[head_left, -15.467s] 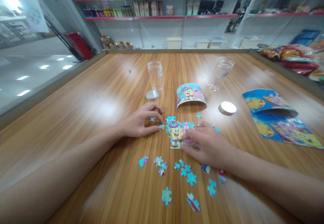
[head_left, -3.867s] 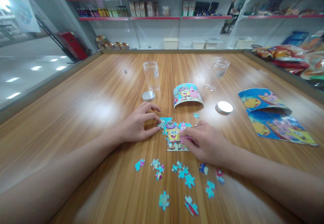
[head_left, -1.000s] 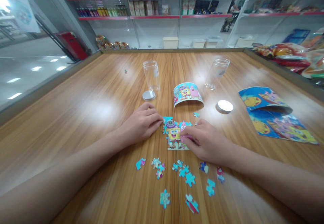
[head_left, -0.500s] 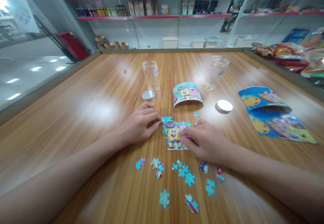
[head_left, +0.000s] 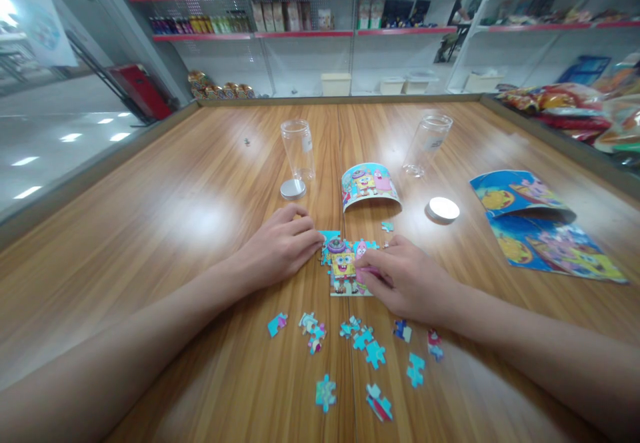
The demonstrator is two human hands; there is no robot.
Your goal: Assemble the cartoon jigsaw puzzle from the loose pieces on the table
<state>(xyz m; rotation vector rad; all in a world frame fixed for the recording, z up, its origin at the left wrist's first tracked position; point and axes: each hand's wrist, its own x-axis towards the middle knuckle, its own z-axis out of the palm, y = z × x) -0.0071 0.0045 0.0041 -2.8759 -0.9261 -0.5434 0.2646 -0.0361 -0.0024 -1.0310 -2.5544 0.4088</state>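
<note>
A partly joined jigsaw puzzle (head_left: 343, 266) with yellow and pink cartoon figures lies flat on the table between my hands. My left hand (head_left: 286, 241) has its fingers curled together, with the tips pressed against the puzzle's upper left edge. At the right side, my right hand (head_left: 407, 275) pinches what looks like a pink puzzle piece (head_left: 371, 270) at the pink figure; the fingers hide most of it. Several loose puzzle pieces (head_left: 375, 354) are scattered nearer to me. One small blue piece (head_left: 387, 227) lies just beyond the puzzle.
Behind the puzzle stands a curved picture card (head_left: 371, 186). Two clear jars (head_left: 299, 149) and two lids, one silver (head_left: 293, 189) and one white (head_left: 443, 210), are farther back. Blue picture sheets (head_left: 555, 239) lie at the right. Stocked shelves (head_left: 300, 33) line the wall.
My left hand has shifted slightly right, its fingertips closer against the puzzle's left edge. My right hand stays in place.
</note>
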